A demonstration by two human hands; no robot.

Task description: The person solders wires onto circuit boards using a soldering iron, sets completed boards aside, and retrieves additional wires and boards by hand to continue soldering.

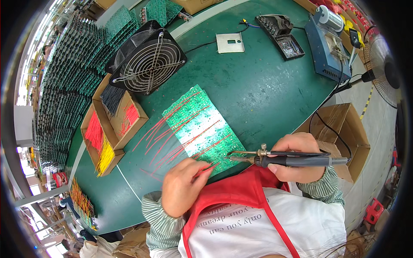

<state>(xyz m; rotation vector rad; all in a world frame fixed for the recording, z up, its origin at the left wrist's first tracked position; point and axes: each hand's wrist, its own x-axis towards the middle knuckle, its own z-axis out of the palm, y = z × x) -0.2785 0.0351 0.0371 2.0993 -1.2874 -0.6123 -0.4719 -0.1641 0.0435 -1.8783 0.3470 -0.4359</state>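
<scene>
A green circuit board panel (206, 124) lies at a slant on the green table, close to my body. Several red wires (183, 109) stretch across it in rows, their loose ends hanging past its left edge. My right hand (300, 158) is closed round the dark handle of a soldering iron (286, 160), which has a thin feed tube fixed above it. The iron's tip points left, over the lower right part of the board. At the board's near-left corner, my left hand (186, 184) pinches a red wire (205, 168) with its end toward the board.
A black fan (150, 60) stands beyond the board, beside a cardboard tray (140, 117) of red, yellow and black wires. Stacked boards (69, 73) line the left. A blue soldering station (323, 51) sits far right, its cable running past an open carton (337, 129).
</scene>
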